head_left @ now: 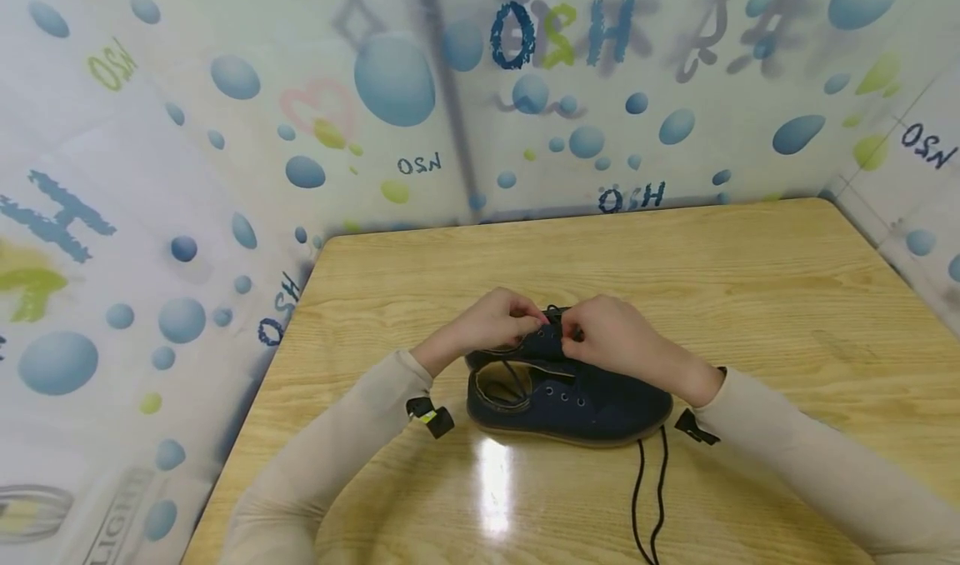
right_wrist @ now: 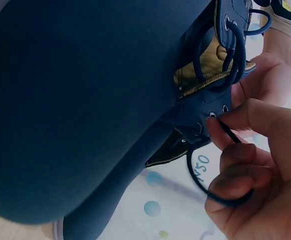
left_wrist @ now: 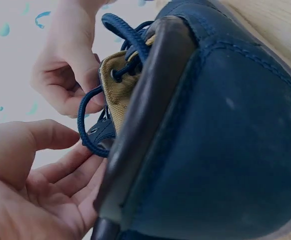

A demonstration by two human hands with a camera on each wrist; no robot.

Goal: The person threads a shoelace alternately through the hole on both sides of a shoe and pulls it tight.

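Two navy shoes lie side by side on the table. My left hand (head_left: 498, 319) holds the eyelet flap of the far shoe (head_left: 543, 344), its thumb and fingers at the flap's edge in the left wrist view. Close by, my right hand (right_wrist: 255, 155) pinches a dark shoelace (right_wrist: 198, 182) at an eyelet, and the lace loops down past its curled fingers. More lace crosses the shoe's tan tongue (left_wrist: 116, 90) in a loose loop. The near shoe (head_left: 570, 415) shows bare eyelets, with a lace strand across its opening.
Two strands of dark lace (head_left: 637, 498) run from the near shoe's toe towards the table's front. The wooden table (head_left: 390, 298) meets patterned walls (head_left: 480, 115) at the back and left. Dark straps (head_left: 431, 417) sit at both wrists.
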